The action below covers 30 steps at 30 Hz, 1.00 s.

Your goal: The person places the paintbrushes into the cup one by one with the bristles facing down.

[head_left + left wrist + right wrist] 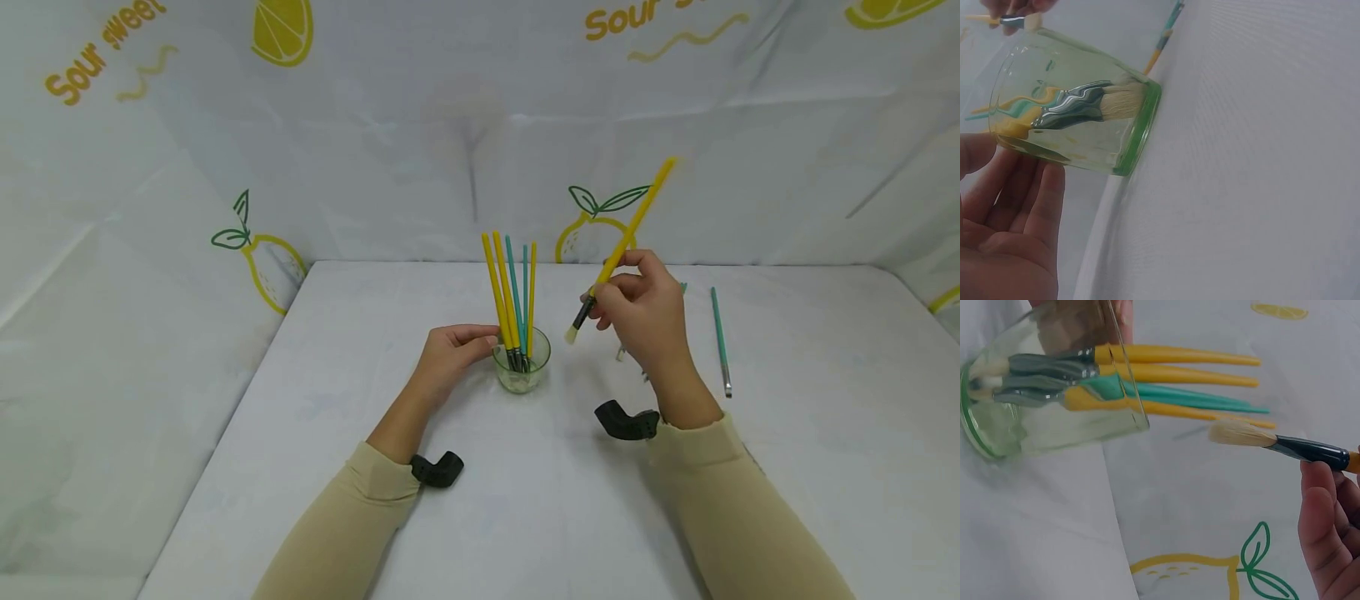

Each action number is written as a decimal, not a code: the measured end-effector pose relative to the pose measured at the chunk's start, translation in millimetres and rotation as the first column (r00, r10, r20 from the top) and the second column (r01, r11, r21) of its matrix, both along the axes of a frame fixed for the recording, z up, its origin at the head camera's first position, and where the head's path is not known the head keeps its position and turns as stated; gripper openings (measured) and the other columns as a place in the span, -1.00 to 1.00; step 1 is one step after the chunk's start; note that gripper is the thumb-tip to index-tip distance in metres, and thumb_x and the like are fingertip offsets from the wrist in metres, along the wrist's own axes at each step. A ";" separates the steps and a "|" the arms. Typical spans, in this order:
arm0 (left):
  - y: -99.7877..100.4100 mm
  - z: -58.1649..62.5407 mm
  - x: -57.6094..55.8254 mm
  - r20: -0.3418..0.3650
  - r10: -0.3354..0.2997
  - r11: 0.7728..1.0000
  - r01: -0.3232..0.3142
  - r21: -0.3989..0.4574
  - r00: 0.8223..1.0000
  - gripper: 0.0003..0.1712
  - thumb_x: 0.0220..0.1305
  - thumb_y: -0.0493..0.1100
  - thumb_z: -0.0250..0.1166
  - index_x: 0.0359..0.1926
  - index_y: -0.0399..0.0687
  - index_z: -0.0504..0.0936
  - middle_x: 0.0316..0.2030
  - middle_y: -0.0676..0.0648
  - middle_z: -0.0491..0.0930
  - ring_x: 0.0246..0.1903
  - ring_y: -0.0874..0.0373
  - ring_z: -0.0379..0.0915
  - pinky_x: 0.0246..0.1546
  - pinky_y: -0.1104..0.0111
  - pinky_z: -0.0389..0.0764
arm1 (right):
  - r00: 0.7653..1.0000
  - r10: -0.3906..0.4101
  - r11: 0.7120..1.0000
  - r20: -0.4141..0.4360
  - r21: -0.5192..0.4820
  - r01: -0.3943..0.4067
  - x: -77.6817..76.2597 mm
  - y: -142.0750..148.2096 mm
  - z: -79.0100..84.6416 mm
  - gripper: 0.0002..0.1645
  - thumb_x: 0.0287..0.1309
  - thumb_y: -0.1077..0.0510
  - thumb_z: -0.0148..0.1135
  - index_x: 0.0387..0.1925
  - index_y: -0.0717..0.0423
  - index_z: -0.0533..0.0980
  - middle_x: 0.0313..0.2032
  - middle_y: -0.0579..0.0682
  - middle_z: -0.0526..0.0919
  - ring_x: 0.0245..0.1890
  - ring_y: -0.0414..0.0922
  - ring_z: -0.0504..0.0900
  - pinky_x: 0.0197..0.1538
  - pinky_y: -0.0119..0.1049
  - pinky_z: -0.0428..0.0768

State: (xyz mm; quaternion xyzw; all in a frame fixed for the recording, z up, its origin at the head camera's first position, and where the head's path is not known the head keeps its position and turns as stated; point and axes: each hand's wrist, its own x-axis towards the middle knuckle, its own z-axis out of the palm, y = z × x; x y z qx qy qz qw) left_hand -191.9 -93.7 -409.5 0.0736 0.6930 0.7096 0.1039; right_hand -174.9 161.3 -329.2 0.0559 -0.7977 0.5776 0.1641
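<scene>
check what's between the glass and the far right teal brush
In the head view, the right hand holding a yellow brush, and other brushes partly hidden by it.

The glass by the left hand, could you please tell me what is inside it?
Inside the glass stand five paintbrushes, bristles down: three yellow-handled, two teal-handled. Some bristles are covered by others; not every tip shows.

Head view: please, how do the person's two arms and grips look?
The left sleeve and right sleeve are plain beige. Beside each wrist sits a bent black attachment. The left grip and right grip are bare, without gloves.
</scene>
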 end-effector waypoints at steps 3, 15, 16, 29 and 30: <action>0.1 -0.4 -0.7 -0.002 -0.001 1.000 0.001 -0.002 1.000 -0.68 0.26 -0.21 0.30 -0.01 -0.27 0.70 -0.01 -0.15 0.70 -0.02 0.12 0.63 0.11 0.30 0.61 | 0.998 0.056 0.998 -0.017 -0.030 -0.057 3.7 -7.9 1.6 -0.77 0.32 0.19 0.06 -0.04 0.19 0.38 -0.45 -0.12 0.75 -0.60 -0.15 0.65 -0.48 -0.34 0.68; 0.3 -0.4 -1.3 -0.001 0.003 1.000 -0.003 -0.008 1.000 -0.69 0.27 -0.22 0.30 -0.01 -0.28 0.70 0.00 -0.15 0.69 0.01 0.13 0.61 0.11 0.30 0.61 | 0.990 0.142 0.990 -0.029 0.009 -0.141 2.7 -25.5 -12.3 -0.73 0.37 0.12 0.13 -0.07 0.27 0.45 -0.31 0.22 0.72 -0.49 -0.20 0.66 -0.43 -0.34 0.70; 0.2 -0.5 -1.4 -0.002 0.002 1.000 -0.002 -0.009 1.000 -0.69 0.27 -0.22 0.30 -0.01 -0.27 0.70 0.00 -0.15 0.69 0.01 0.13 0.61 0.11 0.30 0.61 | 0.989 0.143 0.990 -0.024 0.015 -0.143 2.2 -26.1 -14.6 -0.74 0.37 0.11 0.14 -0.08 0.25 0.46 -0.31 0.21 0.72 -0.48 -0.20 0.66 -0.42 -0.34 0.70; -0.5 -0.4 -2.1 -0.013 -0.013 1.000 0.013 -0.025 1.000 -0.69 0.30 -0.20 0.29 -0.01 -0.26 0.71 0.01 -0.15 0.69 0.01 0.12 0.62 0.12 0.28 0.61 | 0.997 0.075 0.967 -0.008 0.245 -0.070 -3.0 -32.0 -31.2 -0.79 0.29 0.05 0.22 -0.24 0.13 0.61 -0.39 0.01 0.71 -0.42 -0.12 0.64 -0.39 -0.32 0.62; -0.5 -0.5 -2.1 -0.013 -0.013 1.000 0.013 -0.025 1.000 -0.69 0.30 -0.20 0.29 -0.01 -0.26 0.71 0.01 -0.15 0.69 0.00 0.12 0.62 0.12 0.28 0.61 | 0.998 0.071 0.961 -0.001 0.267 -0.068 -3.0 -32.8 -31.8 -0.79 0.29 0.05 0.22 -0.24 0.12 0.62 -0.39 0.00 0.72 -0.41 -0.13 0.64 -0.38 -0.29 0.61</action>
